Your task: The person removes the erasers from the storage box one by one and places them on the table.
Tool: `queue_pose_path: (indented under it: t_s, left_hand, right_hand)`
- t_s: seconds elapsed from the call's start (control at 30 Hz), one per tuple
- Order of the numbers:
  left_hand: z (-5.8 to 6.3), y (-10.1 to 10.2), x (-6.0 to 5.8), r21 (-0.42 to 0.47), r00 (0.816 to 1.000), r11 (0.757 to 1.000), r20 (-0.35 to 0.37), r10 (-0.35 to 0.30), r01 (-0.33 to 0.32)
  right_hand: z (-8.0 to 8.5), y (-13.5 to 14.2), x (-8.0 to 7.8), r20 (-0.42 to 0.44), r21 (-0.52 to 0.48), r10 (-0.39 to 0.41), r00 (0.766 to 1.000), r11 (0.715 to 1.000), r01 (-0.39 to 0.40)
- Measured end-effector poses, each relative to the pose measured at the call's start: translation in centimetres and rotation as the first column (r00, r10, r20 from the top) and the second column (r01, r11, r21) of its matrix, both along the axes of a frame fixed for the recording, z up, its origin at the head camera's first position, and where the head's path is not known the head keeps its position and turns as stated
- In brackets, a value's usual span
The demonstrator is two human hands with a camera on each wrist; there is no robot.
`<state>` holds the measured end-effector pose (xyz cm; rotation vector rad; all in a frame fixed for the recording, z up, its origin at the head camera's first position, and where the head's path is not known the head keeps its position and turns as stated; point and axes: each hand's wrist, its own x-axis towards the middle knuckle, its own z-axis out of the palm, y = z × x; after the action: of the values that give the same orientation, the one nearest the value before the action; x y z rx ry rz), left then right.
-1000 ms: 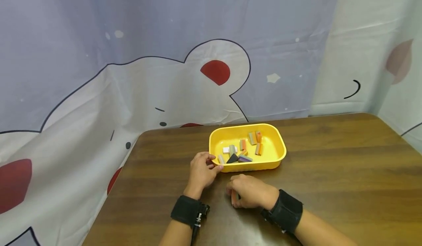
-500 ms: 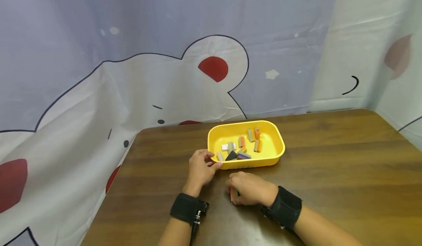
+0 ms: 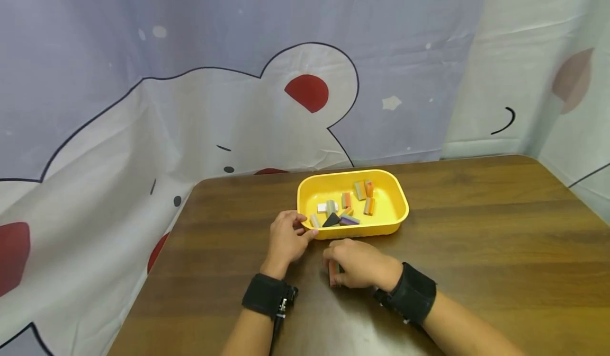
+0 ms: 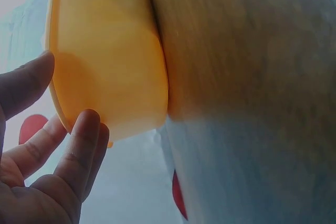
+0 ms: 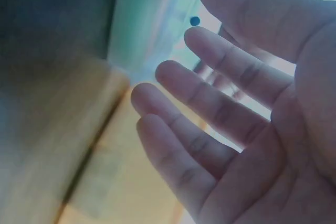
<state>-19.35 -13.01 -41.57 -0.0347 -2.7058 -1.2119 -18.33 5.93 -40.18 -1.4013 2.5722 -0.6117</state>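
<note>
A yellow plastic tray (image 3: pixel 388 230) stands near the table's middle, with several small striped blocks inside. My left hand (image 3: pixel 287 238) holds its near left corner: the thumb is at the rim and the fingers lie against the outer wall (image 4: pixel 110 56). My right hand (image 3: pixel 359 263) is low over the table just in front of the tray. Beside its fingertips stands a small block with reddish and green sides (image 3: pixel 332 274), partly covered by the hand. In the right wrist view the fingers are spread and loosely extended, apart from the blurred green block (image 5: pixel 134 22).
In the tray are a dark wedge-shaped piece (image 3: pixel 331 220), a purple-and-grey block (image 3: pixel 349 220), a white piece (image 3: pixel 322 207) and orange-and-grey blocks (image 3: pixel 369 206). The brown wooden table (image 3: pixel 476 229) ends at a patterned curtain (image 3: pixel 214 117) behind and to the left.
The head view has tilted slightly, so everything sits higher in it. My right thumb now lies a little beside the reddish block, with more of the block showing. The left hand stays at the tray corner.
</note>
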Motion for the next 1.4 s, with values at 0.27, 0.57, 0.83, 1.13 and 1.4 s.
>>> queue_pose_path:
  t_s: [0.27, 0.57, 0.83, 1.13, 1.4]
  left_hand:
    - [0.1, 0.0, -0.3, 0.014, 1.0, 1.0, -0.002, -0.007, 0.007]
    - [0.2, 0.2, 0.0, 0.028, 1.0, 1.0, 0.014, -0.008, 0.008]
    - [0.2, 0.1, 0.1, 0.029, 1.0, 0.999, -0.006, -0.023, 0.024]
    - [0.2, -0.1, 0.0, 0.031, 1.0, 0.999, 0.007, -0.01, 0.01]
    - [0.3, -0.1, 0.1, 0.031, 1.0, 0.999, 0.023, -0.011, 0.01]
  right_hand:
    - [1.8, 0.9, -0.8, -0.084, -0.059, -0.036, 0.996, 0.998, 0.031]
    - [3.7, 2.4, -2.8, -0.113, -0.109, -0.124, 0.986, 0.988, 0.112]
    - [5.4, 3.5, -6.7, -0.116, -0.022, -0.194, 0.974, 0.981, 0.193]
    - [6.0, 4.6, -12.1, -0.075, 0.167, -0.3, 0.951, 0.936, 0.309]
    - [4.9, 5.4, -14.9, -0.095, 0.241, -0.336, 0.937, 0.906, 0.349]
